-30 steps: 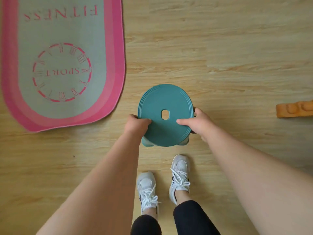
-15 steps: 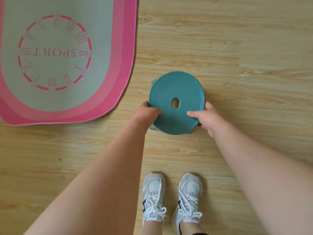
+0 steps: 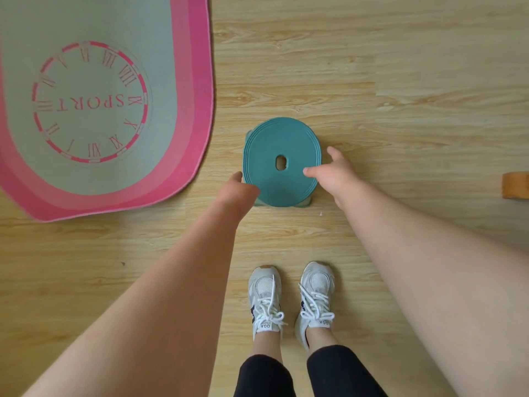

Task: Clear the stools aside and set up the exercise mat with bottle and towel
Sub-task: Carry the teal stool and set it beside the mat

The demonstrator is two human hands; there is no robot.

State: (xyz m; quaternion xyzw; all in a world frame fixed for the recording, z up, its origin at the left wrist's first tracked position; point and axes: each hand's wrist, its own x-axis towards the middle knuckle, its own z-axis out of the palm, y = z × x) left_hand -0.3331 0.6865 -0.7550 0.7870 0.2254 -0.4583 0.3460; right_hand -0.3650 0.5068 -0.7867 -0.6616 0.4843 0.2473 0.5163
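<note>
Neither hand actually has hold of anything here. The right hand is spread loose, thumb and a finger apart, hanging over the right edge of the teal stool, with the thumb tip over the seat not far from the centre hole. Can't really tell if that thumb is brushing the seat or just floating above it. The left hand is at the stool's near-left rim, fingers curled downward. It looks right up against the edge, but whether it's touching is hard to say, and the fingers aren't wrapped around anything visible.

The stool itself sits flat on the wood floor, pretty much dead centre of the view, oval seat with ridged rings around the rim and a small oval hole in the middle. A bit of its leg base peeks out at the near side.

Just left of the stool, with a strip of bare floor between them, is the exercise mat: grey-green with a wide pink border and a pink clock-face ring printed with "SPORT", its rounded end pointing toward the near side.

The person's white sneakers are planted near the stool, black leggings above. At the far right edge there's an orange wooden thing, mostly cut off.
</note>
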